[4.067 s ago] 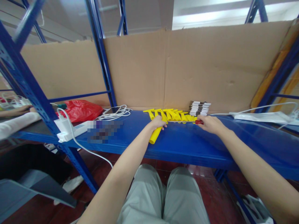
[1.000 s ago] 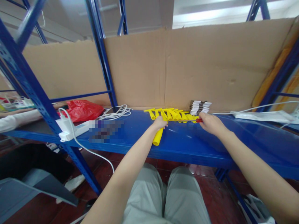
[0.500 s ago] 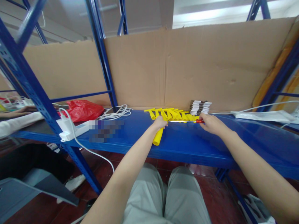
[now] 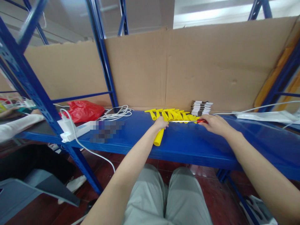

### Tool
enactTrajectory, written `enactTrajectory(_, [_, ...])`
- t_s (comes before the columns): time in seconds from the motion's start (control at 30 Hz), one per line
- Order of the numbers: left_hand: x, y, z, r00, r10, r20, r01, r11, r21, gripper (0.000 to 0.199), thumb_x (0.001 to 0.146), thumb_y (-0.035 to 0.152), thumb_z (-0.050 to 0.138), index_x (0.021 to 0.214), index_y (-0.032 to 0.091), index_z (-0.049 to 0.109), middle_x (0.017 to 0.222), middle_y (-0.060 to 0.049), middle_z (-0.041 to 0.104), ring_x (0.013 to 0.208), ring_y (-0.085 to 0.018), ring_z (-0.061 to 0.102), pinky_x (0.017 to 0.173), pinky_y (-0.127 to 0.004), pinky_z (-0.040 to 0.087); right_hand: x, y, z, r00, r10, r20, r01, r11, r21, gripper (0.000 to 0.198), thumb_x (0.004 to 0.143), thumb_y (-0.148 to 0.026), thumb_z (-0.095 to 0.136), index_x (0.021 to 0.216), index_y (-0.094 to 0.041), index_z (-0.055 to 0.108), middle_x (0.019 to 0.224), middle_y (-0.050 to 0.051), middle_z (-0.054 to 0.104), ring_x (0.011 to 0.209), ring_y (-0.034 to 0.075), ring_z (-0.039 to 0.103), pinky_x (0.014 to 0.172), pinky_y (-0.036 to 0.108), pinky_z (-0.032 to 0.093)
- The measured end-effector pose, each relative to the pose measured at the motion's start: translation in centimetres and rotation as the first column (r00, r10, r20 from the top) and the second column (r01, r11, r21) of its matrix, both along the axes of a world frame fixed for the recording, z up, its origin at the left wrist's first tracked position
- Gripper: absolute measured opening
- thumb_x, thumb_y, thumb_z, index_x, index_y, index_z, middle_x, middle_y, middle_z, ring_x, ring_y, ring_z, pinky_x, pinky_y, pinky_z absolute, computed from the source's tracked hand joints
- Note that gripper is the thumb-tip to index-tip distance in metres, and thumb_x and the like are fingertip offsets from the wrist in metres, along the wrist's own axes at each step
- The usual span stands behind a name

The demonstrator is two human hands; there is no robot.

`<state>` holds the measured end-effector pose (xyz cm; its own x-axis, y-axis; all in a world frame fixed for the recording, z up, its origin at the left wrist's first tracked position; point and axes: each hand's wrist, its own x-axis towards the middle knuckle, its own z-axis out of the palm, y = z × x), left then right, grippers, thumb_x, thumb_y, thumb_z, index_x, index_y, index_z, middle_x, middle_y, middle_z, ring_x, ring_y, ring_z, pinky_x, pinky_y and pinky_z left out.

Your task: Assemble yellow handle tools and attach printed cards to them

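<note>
My left hand (image 4: 161, 123) is closed around a yellow plastic tube-shaped piece (image 4: 158, 137), whose open round end points toward me over the blue shelf. My right hand (image 4: 212, 123) grips the red handle of a screwdriver (image 4: 185, 121). Its long bright shaft lies level, pointing left, and the tip reaches my left hand, where the contact is hidden by the fingers. Just behind both hands lies a row of several yellow T-shaped pieces (image 4: 172, 115). A stack of small white and dark packs (image 4: 201, 108) stands behind my right hand.
On the left of the shelf (image 4: 187, 143) are a red plastic bag (image 4: 85, 110), a coiled white cable (image 4: 119, 112) and a white power strip (image 4: 77, 131). A blue post (image 4: 39, 87) separates me from another person's sleeve (image 4: 23, 123). Cardboard (image 4: 201, 62) closes off the back.
My right hand has shifted very slightly to the right and its grip on the screwdriver handle has turned a little. My left hand and the yellow piece stay in place.
</note>
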<state>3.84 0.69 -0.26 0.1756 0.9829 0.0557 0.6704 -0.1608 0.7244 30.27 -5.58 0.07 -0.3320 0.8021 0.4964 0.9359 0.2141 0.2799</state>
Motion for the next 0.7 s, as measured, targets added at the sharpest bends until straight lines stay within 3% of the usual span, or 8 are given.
enactTrajectory(0.17, [-0.01,0.16,-0.04,1.000,-0.009,-0.013,0.009,1.000,-0.002,0.020,0.079,0.002,0.049,0.079,0.004,0.069,0.060,-0.005,0.065,0.044,-0.007,0.050,0.047,-0.017,0.041,-0.50,-0.31,0.15,0.992,-0.127,-0.001,0.127,0.991,-0.028,0.023,0.086,-0.037,0.049,0.098,-0.019,0.059,0.081,0.008,0.071,0.069,0.023,0.064,0.054,0.028,0.034])
enactTrajectory(0.3, [-0.06,0.24,-0.11,0.998,-0.022,-0.055,0.023,1.000,0.016,0.018,0.078,0.003,0.050,0.078,0.004,0.069,0.061,-0.007,0.065,0.046,-0.008,0.052,0.049,-0.018,0.042,-0.49,-0.53,0.37,0.997,-0.072,0.018,0.072,0.997,-0.004,0.022,0.087,-0.033,0.046,0.094,-0.020,0.062,0.084,0.009,0.072,0.073,0.023,0.065,0.058,0.028,0.036])
enactTrajectory(0.47, [-0.06,0.21,-0.14,0.996,-0.037,-0.078,0.040,0.998,0.044,0.018,0.078,0.003,0.051,0.078,0.004,0.069,0.065,-0.008,0.068,0.050,-0.010,0.057,0.051,-0.019,0.044,-0.57,-0.61,0.48,0.999,-0.053,-0.002,0.052,0.995,-0.086,0.030,0.090,-0.036,0.041,0.095,-0.018,0.065,0.098,0.012,0.072,0.082,0.025,0.066,0.065,0.031,0.042])
enactTrajectory(0.7, [-0.06,0.28,0.00,0.980,-0.020,-0.197,0.034,0.997,0.065,0.014,0.077,0.007,0.057,0.079,0.002,0.070,0.074,-0.015,0.070,0.061,-0.015,0.064,0.054,-0.022,0.045,-1.05,-0.38,0.21,0.992,-0.122,-0.029,0.118,0.987,-0.111,0.022,0.086,-0.040,0.049,0.093,-0.021,0.057,0.080,0.007,0.071,0.071,0.023,0.065,0.056,0.028,0.037])
